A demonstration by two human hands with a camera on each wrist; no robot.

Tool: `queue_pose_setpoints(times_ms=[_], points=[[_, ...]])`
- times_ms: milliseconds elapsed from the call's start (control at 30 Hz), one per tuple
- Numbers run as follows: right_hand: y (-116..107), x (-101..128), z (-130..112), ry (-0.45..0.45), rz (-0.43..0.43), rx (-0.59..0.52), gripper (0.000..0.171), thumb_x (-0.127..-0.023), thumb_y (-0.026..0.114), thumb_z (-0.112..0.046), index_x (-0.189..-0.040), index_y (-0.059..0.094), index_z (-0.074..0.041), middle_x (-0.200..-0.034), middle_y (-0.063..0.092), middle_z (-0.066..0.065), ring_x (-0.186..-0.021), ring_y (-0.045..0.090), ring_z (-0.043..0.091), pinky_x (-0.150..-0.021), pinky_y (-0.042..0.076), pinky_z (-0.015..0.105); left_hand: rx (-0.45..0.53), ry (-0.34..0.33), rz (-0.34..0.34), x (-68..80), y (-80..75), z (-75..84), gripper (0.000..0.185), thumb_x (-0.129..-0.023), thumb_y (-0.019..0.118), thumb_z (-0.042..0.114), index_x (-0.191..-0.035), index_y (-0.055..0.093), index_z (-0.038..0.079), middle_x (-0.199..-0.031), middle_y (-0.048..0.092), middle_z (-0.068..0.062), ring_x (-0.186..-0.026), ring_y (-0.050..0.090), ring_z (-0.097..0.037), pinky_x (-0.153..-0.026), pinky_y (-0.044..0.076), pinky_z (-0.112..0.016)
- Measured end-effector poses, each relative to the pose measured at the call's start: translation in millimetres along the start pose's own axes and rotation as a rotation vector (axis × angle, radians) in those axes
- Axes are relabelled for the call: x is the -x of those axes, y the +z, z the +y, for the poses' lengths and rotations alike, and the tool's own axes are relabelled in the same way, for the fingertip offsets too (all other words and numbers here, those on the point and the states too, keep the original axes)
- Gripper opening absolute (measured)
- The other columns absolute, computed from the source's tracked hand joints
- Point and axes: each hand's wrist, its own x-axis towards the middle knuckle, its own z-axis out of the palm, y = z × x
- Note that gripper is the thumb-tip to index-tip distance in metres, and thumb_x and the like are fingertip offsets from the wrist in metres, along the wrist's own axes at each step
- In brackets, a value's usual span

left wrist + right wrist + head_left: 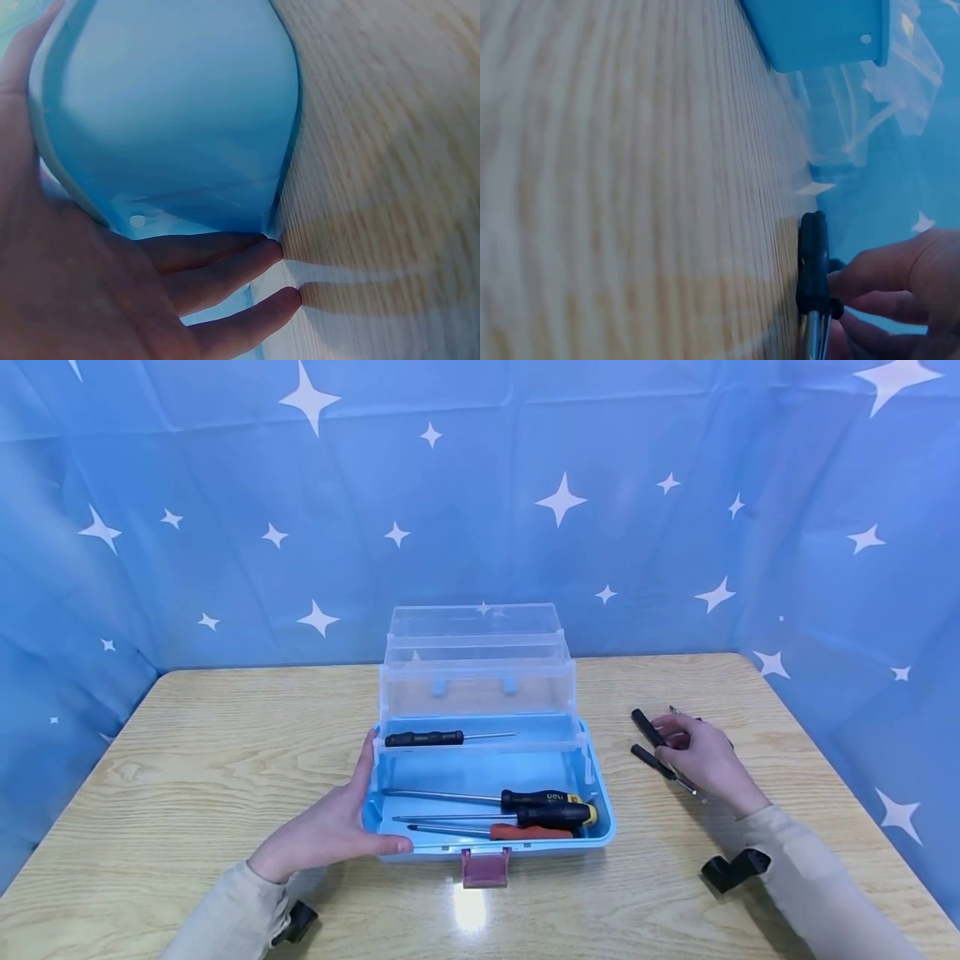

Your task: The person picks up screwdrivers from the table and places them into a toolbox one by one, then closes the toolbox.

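A light blue toolbox stands with its clear lid raised. My left hand rests on its left end, the thumb along the front rim and straight fingers against the side. Inside lie two black-and-yellow screwdrivers and a red-handled one. A small black screwdriver sits in the upper tray. Right of the box, my right hand pinches a black-handled screwdriver between thumb and fingers, low over the table. Another black-handled screwdriver lies beside it; the palm partly hides more tools.
The wooden table extends on both sides of the toolbox. A blue cloth with white stars hangs behind and at the sides. The toolbox's purple latch hangs down at the front.
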Motion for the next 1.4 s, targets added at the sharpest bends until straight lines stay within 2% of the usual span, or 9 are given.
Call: queue_pose_setpoints(times_ms=[100,200,267,333,433,567,700,1133,1400], points=[[0,1,0,-0.002,0.02,-0.014,0.032,-0.086,0.064,0.001,-0.117,0.06,0.007,-0.103,0.065,0.022,-0.092,0.063,0.037,-0.071,0.049,0.034,-0.003,-0.012,-0.013,-0.2,0.2,0.3,0.13,-0.078,0.081,0.038,-0.149,-0.027,0.02,-0.117,0.06,-0.026,-0.097,0.063,-0.025,-0.088,0.047,-0.048],[0,1,0,-0.009,0.041,-0.026,0.029,-0.085,0.064,0.003,-0.114,0.062,0.006,-0.101,0.066,0.021,-0.092,0.063,0.036,-0.069,0.049,0.03,-0.003,-0.01,-0.026,-0.3,-0.6,0.8,0.13,-0.078,0.08,0.038,-0.148,-0.029,0.021,-0.097,0.065,-0.011,-0.085,0.063,-0.017,-0.082,0.048,-0.044],[0,1,-1,-0.011,0.045,-0.032,0.029,-0.085,0.065,0.003,-0.114,0.063,0.006,-0.101,0.066,0.021,-0.091,0.063,0.036,-0.068,0.049,0.027,0.0,-0.011,-0.034,-0.3,-0.8,1.2,0.131,-0.079,0.08,0.037,-0.147,-0.03,0.021,-0.091,0.065,-0.007,-0.081,0.063,-0.015,-0.08,0.047,-0.042],[0,1,-1,-0.007,0.04,-0.037,0.029,-0.086,0.065,0.002,-0.114,0.063,0.006,-0.102,0.066,0.022,-0.091,0.063,0.035,-0.067,0.049,0.026,0.003,-0.011,-0.03,-0.3,-0.5,1.1,0.131,-0.078,0.081,0.038,-0.148,-0.029,0.022,-0.093,0.066,-0.008,-0.083,0.064,-0.016,-0.083,0.048,-0.044],[-1,2,-2,-0.003,0.029,-0.044,0.029,-0.086,0.066,0.001,-0.115,0.063,0.006,-0.104,0.065,0.022,-0.093,0.062,0.036,-0.066,0.049,0.026,0.012,0.006,-0.019,-0.2,-0.1,0.6,0.131,-0.078,0.081,0.037,-0.149,-0.027,0.021,-0.116,0.061,-0.024,-0.1,0.063,-0.028,-0.09,0.046,-0.05],[-3,2,-5,-0.002,0.024,-0.046,0.029,-0.088,0.065,0.0,-0.116,0.063,0.005,-0.106,0.065,0.023,-0.094,0.061,0.036,-0.066,0.049,0.027,0.024,0.042,-0.005,-0.4,-0.6,-0.4,0.13,-0.078,0.082,0.036,-0.15,-0.026,0.019,-0.148,0.029,-0.033,-0.124,0.047,-0.042,-0.096,0.041,-0.057],[-5,3,-8,-0.005,0.029,-0.05,0.029,-0.088,0.064,-0.001,-0.117,0.064,0.005,-0.106,0.064,0.023,-0.092,0.061,0.034,-0.063,0.049,0.026,0.03,0.044,-0.005,0.0,-0.7,-0.3,0.13,-0.078,0.082,0.036,-0.15,-0.026,0.019,-0.15,0.025,-0.032,-0.128,0.04,-0.046,-0.097,0.04,-0.058],[-13,7,-27,0.001,0.029,-0.088,0.028,-0.091,0.063,-0.005,-0.118,0.064,0.001,-0.1,0.066,0.017,-0.08,0.062,0.024,-0.057,0.048,0.027,0.024,0.039,-0.001,0.8,-0.3,0.4,0.131,-0.077,0.082,0.037,-0.149,-0.026,0.018,-0.151,0.02,-0.033,-0.13,0.037,-0.047,-0.097,0.039,-0.059],[-15,8,-40,-0.058,0.057,-0.076,0.028,-0.089,0.063,0.0,-0.118,0.066,0.001,-0.1,0.067,0.017,-0.079,0.062,0.024,-0.058,0.048,0.026,0.038,0.058,-0.002,0.1,0.0,-0.7,0.13,-0.077,0.082,0.035,-0.15,-0.025,0.019,-0.152,0.02,-0.031,-0.131,0.036,-0.047,-0.098,0.038,-0.059]])
